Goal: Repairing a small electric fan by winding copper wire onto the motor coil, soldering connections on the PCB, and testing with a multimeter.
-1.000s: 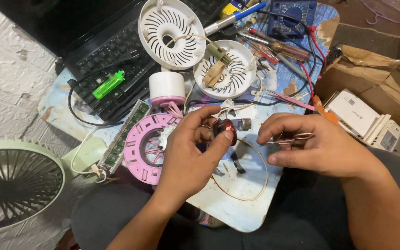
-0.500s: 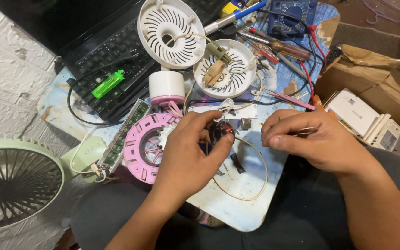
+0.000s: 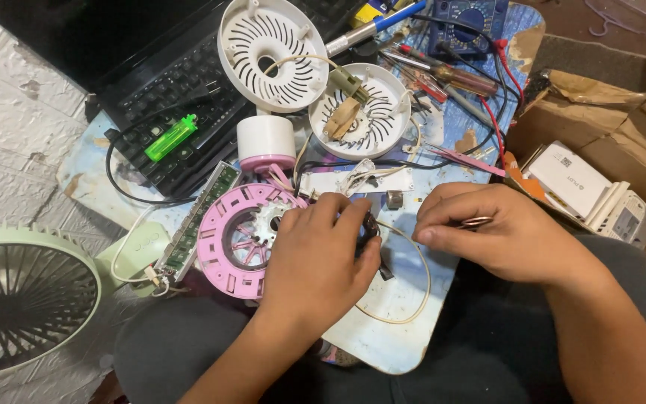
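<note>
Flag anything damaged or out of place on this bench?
The green lighter lies on the laptop keyboard, odd among fan parts. The work board has chipped, peeling edges. The left hand covers a small dark part; its condition cannot be judged.

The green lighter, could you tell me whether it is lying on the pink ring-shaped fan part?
No, the green lighter lies on the black laptop keyboard, well apart from the pink ring-shaped fan part beside the left hand.
</note>
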